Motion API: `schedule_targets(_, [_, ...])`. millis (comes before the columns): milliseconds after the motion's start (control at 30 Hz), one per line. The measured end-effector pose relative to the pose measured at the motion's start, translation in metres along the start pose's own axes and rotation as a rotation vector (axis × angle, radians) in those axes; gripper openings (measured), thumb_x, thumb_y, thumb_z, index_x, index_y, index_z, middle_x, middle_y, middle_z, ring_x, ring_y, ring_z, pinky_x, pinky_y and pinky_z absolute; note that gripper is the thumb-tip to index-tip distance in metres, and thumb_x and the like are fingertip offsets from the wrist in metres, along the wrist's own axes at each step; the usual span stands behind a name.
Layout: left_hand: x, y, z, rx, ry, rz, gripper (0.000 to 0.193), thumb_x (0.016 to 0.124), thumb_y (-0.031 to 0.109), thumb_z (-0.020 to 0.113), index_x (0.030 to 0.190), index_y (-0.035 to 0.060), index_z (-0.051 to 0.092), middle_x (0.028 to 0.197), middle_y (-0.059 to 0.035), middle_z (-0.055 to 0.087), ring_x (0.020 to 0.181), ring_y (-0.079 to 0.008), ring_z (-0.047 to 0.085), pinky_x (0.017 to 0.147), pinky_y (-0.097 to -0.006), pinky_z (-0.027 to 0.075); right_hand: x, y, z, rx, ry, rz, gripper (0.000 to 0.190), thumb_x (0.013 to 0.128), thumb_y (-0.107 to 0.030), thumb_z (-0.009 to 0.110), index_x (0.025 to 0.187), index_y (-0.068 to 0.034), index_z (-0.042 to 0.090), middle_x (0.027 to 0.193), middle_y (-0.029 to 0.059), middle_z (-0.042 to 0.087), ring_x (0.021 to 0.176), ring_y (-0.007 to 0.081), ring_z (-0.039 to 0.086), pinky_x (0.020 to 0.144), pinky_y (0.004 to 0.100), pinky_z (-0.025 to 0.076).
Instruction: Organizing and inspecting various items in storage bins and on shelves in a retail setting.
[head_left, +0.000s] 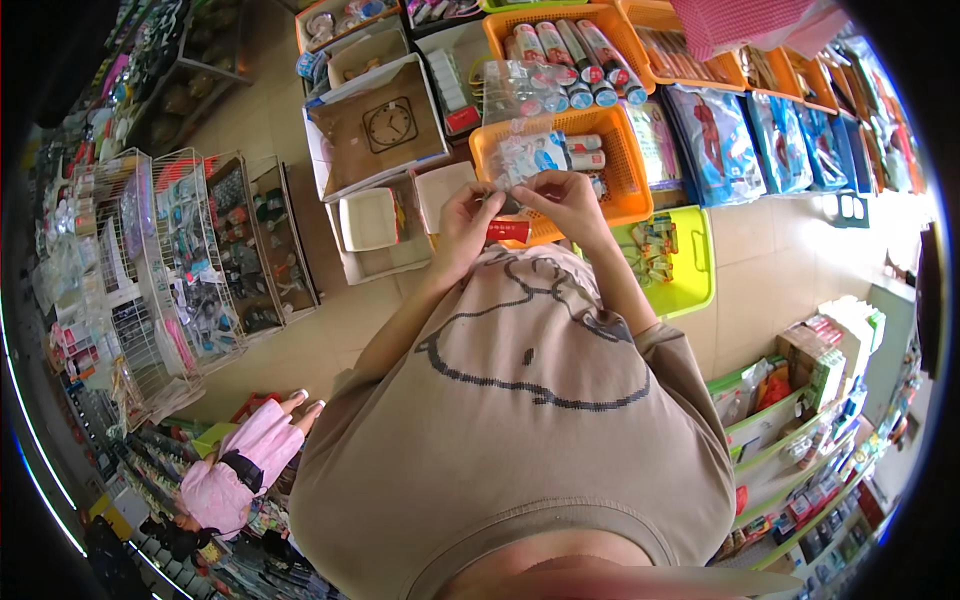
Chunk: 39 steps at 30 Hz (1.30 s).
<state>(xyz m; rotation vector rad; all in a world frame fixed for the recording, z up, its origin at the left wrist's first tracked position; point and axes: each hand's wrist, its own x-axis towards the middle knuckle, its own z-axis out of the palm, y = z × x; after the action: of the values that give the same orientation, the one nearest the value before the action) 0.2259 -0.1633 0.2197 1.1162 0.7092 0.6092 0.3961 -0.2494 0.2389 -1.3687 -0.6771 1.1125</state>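
Observation:
My left hand and my right hand meet in front of my chest, thumbs and fingers pinched together. Between them is the near end of a clear plastic bag; a small dark patch shows at the fingertips, too covered to name. Below the hands is an orange plastic basket holding a few white cylindrical containers and a blue-and-white package. A red box bearing writing shows just under my fingers, by the basket's near rim.
Beyond stands another orange basket with several spray cans. Cardboard boxes are on the left, one printed with a clock. A lime-green basket lies right. Wire racks and a person in pink are farther left.

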Motion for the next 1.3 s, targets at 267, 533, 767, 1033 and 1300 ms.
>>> schedule_targets(267, [0.002,-0.002,-0.013,-0.022,-0.047,-0.032,0.016,0.094,0.011,0.067,0.104,0.0007,0.061,0.092,-0.0004,0.063,0.085,-0.0059,0.058,0.077,-0.0207,0.048,-0.007,-0.018,0.012,-0.29,0.052,0.012,0.022,0.084,-0.017,0.079,0.084,0.004,0.071,0.073,0.0013,0.068,0.07,0.0049,0.062,0.063,0.0221,0.05])
schedule_targets(533, [-0.001,0.014,-0.019,-0.031,-0.163,-0.078,0.025,0.093,0.015,0.068,0.112,-0.0008,0.063,0.101,-0.0035,0.068,0.089,-0.0071,0.062,0.077,-0.0225,0.051,-0.008,-0.018,0.031,-0.162,0.13,-0.043,0.016,0.083,-0.012,0.078,0.09,0.002,0.073,0.08,0.0035,0.071,0.071,0.0054,0.062,0.065,0.0227,0.051])
schedule_targets(767, [-0.001,0.01,-0.046,-0.149,-0.274,-0.262,0.025,0.092,0.017,0.07,0.107,-0.0018,0.068,0.093,-0.005,0.07,0.082,-0.0076,0.064,0.072,-0.0216,0.051,-0.011,-0.017,0.053,-0.292,0.158,-0.019,0.018,0.081,-0.012,0.08,0.092,0.0,0.073,0.078,0.0026,0.07,0.07,0.005,0.063,0.063,0.0219,0.051])
schedule_targets(1033, [-0.005,0.004,-0.067,-0.14,-0.396,-0.328,0.028,0.093,0.011,0.067,0.117,-0.0026,0.066,0.098,-0.0081,0.072,0.084,-0.0088,0.067,0.073,-0.022,0.054,-0.024,-0.013,0.082,-0.371,0.306,-0.03,0.02,0.081,-0.006,0.078,0.096,0.003,0.069,0.083,0.0026,0.068,0.074,0.0057,0.063,0.069,0.02,0.052])
schedule_targets(1300, [-0.017,-0.003,-0.071,-0.175,-0.456,-0.333,0.025,0.094,0.012,0.066,0.115,-0.0009,0.065,0.103,-0.0068,0.07,0.09,-0.0097,0.066,0.082,-0.024,0.053,-0.038,0.009,0.093,-0.121,0.495,-0.003,0.021,0.085,-0.008,0.076,0.099,0.004,0.067,0.081,0.0021,0.067,0.073,0.0058,0.061,0.068,0.0198,0.049])
